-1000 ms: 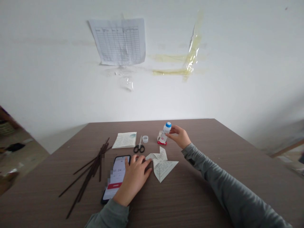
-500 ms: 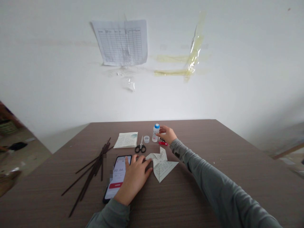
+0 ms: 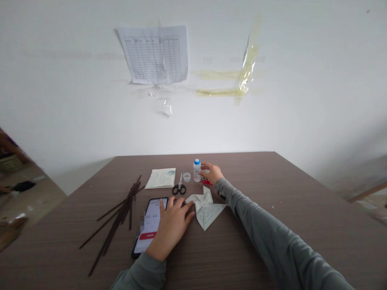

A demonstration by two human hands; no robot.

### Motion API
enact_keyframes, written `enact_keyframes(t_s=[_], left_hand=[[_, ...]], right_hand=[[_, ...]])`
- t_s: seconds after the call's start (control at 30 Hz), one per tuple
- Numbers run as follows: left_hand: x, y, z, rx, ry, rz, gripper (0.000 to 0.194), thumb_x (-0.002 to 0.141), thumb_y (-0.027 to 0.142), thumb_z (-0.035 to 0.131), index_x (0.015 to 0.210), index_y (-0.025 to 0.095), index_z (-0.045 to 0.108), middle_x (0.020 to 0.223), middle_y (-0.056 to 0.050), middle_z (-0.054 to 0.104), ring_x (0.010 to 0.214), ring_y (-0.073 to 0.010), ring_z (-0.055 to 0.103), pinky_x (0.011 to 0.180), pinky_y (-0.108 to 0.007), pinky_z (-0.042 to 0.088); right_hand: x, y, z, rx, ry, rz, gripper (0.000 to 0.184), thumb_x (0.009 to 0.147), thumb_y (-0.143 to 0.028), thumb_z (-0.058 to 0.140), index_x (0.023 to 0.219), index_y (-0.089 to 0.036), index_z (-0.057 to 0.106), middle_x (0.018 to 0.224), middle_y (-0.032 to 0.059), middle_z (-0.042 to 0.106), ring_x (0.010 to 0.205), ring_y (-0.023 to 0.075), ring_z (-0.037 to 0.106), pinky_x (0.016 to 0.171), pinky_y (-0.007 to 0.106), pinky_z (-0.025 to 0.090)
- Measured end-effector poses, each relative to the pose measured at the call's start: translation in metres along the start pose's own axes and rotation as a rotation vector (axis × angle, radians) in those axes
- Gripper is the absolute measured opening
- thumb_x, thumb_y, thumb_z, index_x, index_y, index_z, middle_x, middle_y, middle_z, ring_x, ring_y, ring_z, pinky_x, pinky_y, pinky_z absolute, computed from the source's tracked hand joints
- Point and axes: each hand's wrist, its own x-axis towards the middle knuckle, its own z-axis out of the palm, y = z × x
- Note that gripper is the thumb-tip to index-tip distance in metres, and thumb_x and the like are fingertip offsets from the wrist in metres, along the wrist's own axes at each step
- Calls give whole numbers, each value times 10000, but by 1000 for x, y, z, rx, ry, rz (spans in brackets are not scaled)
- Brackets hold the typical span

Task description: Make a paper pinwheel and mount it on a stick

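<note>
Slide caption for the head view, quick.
Right hand at a blue-capped white plastic bottle, left hand at pinwheel-shaped folded printed paper.

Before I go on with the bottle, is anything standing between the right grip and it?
Nothing visible. The right grip is at the upright bottle's right side; whether they touch is unclear. The red box, partly hidden by the grip, appears to lie behind it rather than in between.

I see the left hand (image 3: 173,225) low and palm down, its fingers spread and slightly bent. The right arm (image 3: 267,239) stretches farther forward, the right hand (image 3: 213,173) turned inward with thumb and fingertips parted.
</note>
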Motion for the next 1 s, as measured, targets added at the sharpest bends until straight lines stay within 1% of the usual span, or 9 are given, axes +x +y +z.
enact_keyframes(t_s=[0.1, 0.2, 0.3, 0.47, 0.57, 0.67, 0.77, 0.9, 1.0], left_hand=[[0, -1, 1, 0, -16, 0, 459, 1239, 275, 784, 1652, 411, 931, 1686, -120, 896, 1685, -507, 715, 1483, -929, 458], [0, -1, 2, 3, -27, 4, 471, 1253, 276, 744, 1672, 403, 917, 1699, -123, 887, 1697, -504, 692, 1494, -941, 428], [0, -2, 4, 6, -14, 16, 469, 1255, 277, 728, 1665, 398, 921, 1678, -121, 894, 1683, -503, 694, 1486, -937, 438], [0, -4, 9, 13, 26, 31, 467, 1233, 263, 735, 1636, 390, 935, 1654, -121, 904, 1628, -489, 709, 1476, -914, 459], [0, -4, 10, 25, 14, 28, 474, 1240, 286, 726, 1652, 409, 925, 1659, -111, 903, 1630, -480, 705, 1483, -900, 457], [0, -2, 8, 46, -6, 16, 480, 1256, 297, 722, 1679, 425, 911, 1682, -104, 898, 1657, -485, 706, 1486, -905, 458], [0, 1, 6, 50, -8, 10, 486, 1253, 281, 742, 1684, 431, 910, 1691, -104, 899, 1665, -488, 719, 1483, -916, 465], [0, 4, 3, 33, -12, 2, 493, 1248, 266, 753, 1686, 428, 910, 1697, -106, 897, 1680, -495, 716, 1484, -928, 460], [-1, 4, 3, 26, -3, 4, 501, 1235, 253, 776, 1674, 450, 915, 1674, -100, 906, 1663, -495, 730, 1478, -932, 467]], right_hand=[[-1, 1, -2, -7, -23, 17, 374, 1006, -193, 1006, 1342, -343, 942, 1289, 52, 1038, 1403, 396, 953, 1453, 748, 560], [-5, 4, -9, -14, -16, 3, 451, 994, -201, 1002, 1410, -358, 921, 1383, 45, 1027, 1460, 385, 923, 1439, 715, 585], [-16, 8, -19, -19, 6, -47, 500, 976, -200, 1002, 1446, -343, 913, 1459, 68, 1008, 1500, 399, 895, 1441, 731, 583], [-54, 20, -39, -22, 16, -168, 424, 968, -195, 987, 1374, -310, 944, 1474, 120, 994, 1471, 418, 896, 1427, 719, 595], [-83, 30, -50, -59, -3, -300, 343, 1034, -247, 935, 1366, -329, 959, 1421, 119, 998, 1389, 418, 922, 1415, 735, 607], [-112, 37, -57, -89, -93, -354, 324, 1075, -269, 900, 1363, -397, 973, 1403, 78, 1003, 1377, 402, 933, 1447, 734, 588], [-135, 40, -59, -97, -193, -413, 270, 1136, -276, 866, 1362, -376, 976, 1374, 75, 1016, 1303, 364, 960, 1453, 679, 589], [-153, 36, -51, -141, -285, -467, 228, 1125, -272, 910, 1299, -394, 991, 1271, 53, 1027, 1207, 338, 971, 1416, 576, 625], [-160, 32, -43, -180, -337, -501, 223, 1115, -281, 933, 1315, -367, 978, 1277, 71, 1023, 1223, 329, 961, 1400, 600, 633]])
